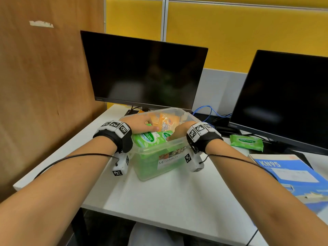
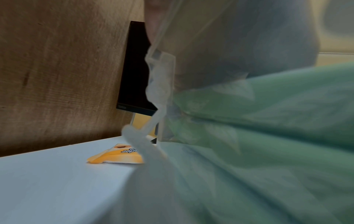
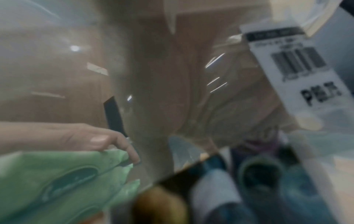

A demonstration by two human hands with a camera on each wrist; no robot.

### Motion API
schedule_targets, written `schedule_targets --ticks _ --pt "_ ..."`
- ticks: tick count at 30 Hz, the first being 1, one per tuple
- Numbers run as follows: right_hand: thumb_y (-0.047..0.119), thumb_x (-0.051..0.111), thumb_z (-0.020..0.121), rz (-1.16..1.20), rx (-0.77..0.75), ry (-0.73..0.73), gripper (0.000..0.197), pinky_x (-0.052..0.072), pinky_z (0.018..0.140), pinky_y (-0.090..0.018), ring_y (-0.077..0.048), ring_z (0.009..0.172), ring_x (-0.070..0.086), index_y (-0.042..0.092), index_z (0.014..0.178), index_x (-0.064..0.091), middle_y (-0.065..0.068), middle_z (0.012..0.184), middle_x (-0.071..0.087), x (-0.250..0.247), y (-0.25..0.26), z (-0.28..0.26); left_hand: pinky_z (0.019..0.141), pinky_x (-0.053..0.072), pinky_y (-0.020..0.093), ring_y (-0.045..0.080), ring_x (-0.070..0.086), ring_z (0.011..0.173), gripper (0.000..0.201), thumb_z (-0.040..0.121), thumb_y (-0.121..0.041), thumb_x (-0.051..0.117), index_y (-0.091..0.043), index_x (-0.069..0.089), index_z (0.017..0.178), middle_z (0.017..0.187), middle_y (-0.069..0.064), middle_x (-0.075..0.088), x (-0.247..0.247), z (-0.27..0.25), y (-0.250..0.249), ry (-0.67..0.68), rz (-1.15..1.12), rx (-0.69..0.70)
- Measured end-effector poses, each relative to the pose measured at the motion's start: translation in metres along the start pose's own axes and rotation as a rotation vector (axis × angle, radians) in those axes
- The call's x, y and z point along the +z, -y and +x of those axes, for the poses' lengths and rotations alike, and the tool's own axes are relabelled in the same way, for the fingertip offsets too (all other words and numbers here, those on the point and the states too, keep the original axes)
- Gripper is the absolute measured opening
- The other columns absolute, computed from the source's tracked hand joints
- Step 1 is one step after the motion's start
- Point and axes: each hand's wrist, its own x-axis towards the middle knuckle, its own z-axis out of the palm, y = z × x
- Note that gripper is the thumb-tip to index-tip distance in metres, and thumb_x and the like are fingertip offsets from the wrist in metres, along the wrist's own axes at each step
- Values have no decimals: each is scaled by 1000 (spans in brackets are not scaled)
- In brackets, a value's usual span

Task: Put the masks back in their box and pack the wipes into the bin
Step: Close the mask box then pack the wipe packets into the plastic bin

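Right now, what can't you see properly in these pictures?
- Head view: right hand fingertips hidden inside the clear plastic bin.
- Head view: blue KN95 mask box cut off by the edge.
- Right wrist view: white barcode label too blurred to read.

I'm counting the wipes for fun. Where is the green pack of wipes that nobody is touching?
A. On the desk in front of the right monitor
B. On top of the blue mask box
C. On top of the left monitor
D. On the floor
A: the loose green wipes pack lies on the desk below the right monitor, apart from the clear bin and beyond the blue mask box.
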Motion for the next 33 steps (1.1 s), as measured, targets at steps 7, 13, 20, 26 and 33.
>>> schedule_targets --ticks 7,13,20,26,33 --pt "71 55 78 -7 42 -54 72 43 86 -36 -24 99 54 21 129 52 -2 107 57 3 -3 7 89 42 32 16 52 116 55 88 -63 46 -24 57 124 131 1 54 -2 -1 -3 20 15 14" --pt "61 54 86 3 73 -2 69 42 96 -38 -27 119 52 16 137 44 -8 133 53 2 5 5 85 33 28 18 48 118 58 91 -62 40 -23 51 131 136 2 49 -3 -6 -10 80 36 -11" --pt "54 67 70 -60 50 24 50 45 72 -33 -21 93 58 29 113 63 -1 114 64 8 -12 42 102 41 33 20 53 119 76 84 -75 35 -21 51 135 137 3 54 -1 -4 -9 190 12 -124" --pt "60 60 77 27 -19 96 47 47 78 -34 -21 98 60 24 106 62 -1 110 65 2 -5 24 101 41 31 18 56 114 68 86 -71 38 -25 52 134 131 0 58 -2 -5 -10 230 -75 -112" --pt "27 48 95 1153 -141 -1084 32 54 74 -35 -18 74 65 5 82 67 -7 80 69 1 -44 10 95 40 28 18 56 113 62 88 -67 40 -24 55 130 128 0 58 -5 -9 -13 219 -103 -117"
